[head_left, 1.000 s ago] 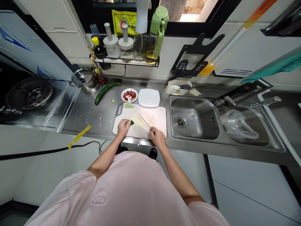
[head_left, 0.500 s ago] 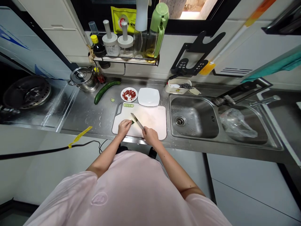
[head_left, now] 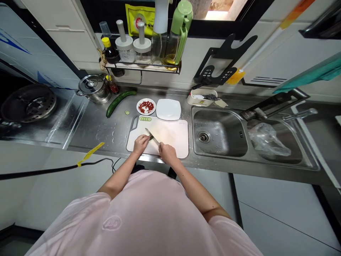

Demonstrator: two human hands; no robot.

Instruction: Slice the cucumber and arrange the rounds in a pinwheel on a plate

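Observation:
My right hand (head_left: 167,153) is closed around the handle of a kitchen knife (head_left: 154,138), its blade slanting up and left over a white cutting board (head_left: 176,144). Close to the blade, my left hand (head_left: 141,143) has its fingers bent together on a small dark green piece (head_left: 151,137), probably cucumber, mostly hidden by the fingers. A row of several cucumber slices (head_left: 145,119) lies along the board's upper left edge. Behind the board are a plate of chopped red pieces (head_left: 146,106) and a white square plate (head_left: 168,109).
A whole cucumber (head_left: 119,101) and one loose slice (head_left: 127,112) lie on the steel counter, near a lidded pot (head_left: 93,89). Right of the board is a sink (head_left: 220,142). A rack (head_left: 144,66) with bottles and jars hangs above. A wok (head_left: 28,101) stands far left.
The knife and my right hand have shifted slightly left, and the blade now sits nearer my left fingertips. My left hand has stayed almost in place.

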